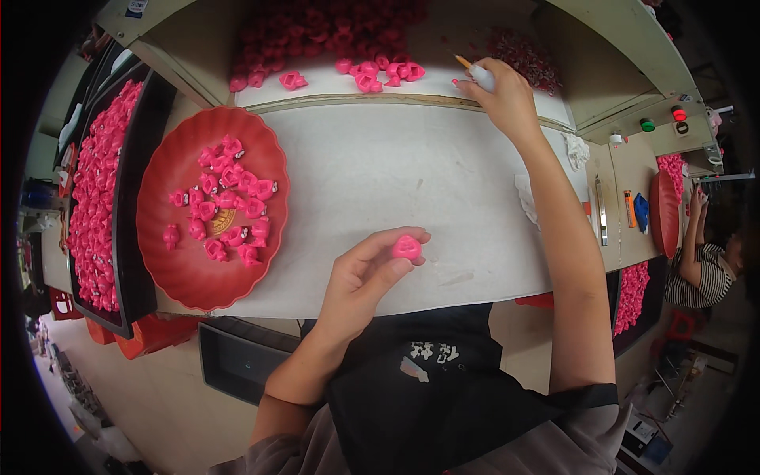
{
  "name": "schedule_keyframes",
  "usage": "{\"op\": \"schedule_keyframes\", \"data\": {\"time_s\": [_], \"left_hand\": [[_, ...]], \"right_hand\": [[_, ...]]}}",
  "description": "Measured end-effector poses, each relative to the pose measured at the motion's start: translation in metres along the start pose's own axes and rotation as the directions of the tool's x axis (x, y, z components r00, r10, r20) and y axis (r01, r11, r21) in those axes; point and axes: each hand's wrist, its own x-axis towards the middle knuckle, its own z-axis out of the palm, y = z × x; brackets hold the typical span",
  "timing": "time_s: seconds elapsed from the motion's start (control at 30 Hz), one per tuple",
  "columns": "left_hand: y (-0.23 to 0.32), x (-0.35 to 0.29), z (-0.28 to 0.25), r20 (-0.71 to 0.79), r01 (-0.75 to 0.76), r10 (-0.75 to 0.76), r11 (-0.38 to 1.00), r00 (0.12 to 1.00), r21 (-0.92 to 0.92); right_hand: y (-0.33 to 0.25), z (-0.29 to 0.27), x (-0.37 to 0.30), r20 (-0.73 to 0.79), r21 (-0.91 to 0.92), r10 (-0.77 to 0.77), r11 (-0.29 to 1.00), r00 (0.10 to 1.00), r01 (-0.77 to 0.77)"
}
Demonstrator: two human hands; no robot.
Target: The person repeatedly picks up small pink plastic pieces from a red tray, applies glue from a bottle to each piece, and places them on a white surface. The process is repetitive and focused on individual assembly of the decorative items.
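Observation:
Over the white work surface (372, 174), my left hand (358, 279) pinches a small pink hollow plastic part (407, 248) between thumb and fingers. Farther off to the right, my right hand (511, 96) is wrapped round a small white squeeze bottle (481, 77) with a thin orange-yellow tip. A tiny pink bit shows at its fingertips, too small to name. Beside that hand lies a heap of tiny red and silvery pieces (526, 59). To the left stands a red scalloped plate (162, 261) bearing several pink parts (226, 176) with small pale bits on them.
Many pink parts (317, 36) are heaped on the back shelf. A black tray (136, 277) full of pink pieces flanks the plate. White cloths (576, 150) and metal tweezers (602, 210) lie at the right, near a box with buttons (647, 125). Another person (704, 273) sits at far right.

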Motion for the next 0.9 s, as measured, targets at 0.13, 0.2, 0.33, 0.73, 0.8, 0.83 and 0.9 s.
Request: {"op": "schedule_keyframes", "data": {"time_s": [0.13,0.2,0.33,0.73,0.8,0.83,0.9], "left_hand": [[0.001,0.0,0.0,-0.033,-0.014,0.014,1.0,0.999,0.014],[0.001,0.0,0.0,-0.046,-0.036,0.038,0.999,0.998,0.034],[-0.007,-0.004,0.001,-0.068,-0.13,0.138,0.985,0.988,0.114],[-0.007,-0.009,0.023,0.024,-0.261,0.285,0.84,0.958,0.476],[-0.006,-0.01,0.026,0.029,-0.261,0.283,0.833,0.959,0.489],[-0.006,-0.011,0.027,0.032,-0.261,0.283,0.83,0.959,0.493],[-0.007,-0.01,0.027,0.047,-0.277,0.295,0.814,0.954,0.511]], "right_hand": [[-0.004,0.016,0.011,0.029,-0.187,0.018,0.982,0.999,-0.012],[0.0,0.018,0.012,-0.044,-0.167,-0.093,0.982,0.995,0.084],[-0.025,-0.014,-0.012,0.055,0.353,-0.022,0.935,0.998,0.001],[-0.084,-0.059,-0.151,0.101,0.667,-0.331,0.722,0.938,0.183],[-0.083,-0.058,-0.155,0.084,0.666,-0.344,0.718,0.935,0.204],[-0.082,-0.059,-0.156,0.077,0.664,-0.344,0.718,0.936,0.209],[-0.081,-0.059,-0.159,0.053,0.652,-0.352,0.721,0.935,0.235]]}}
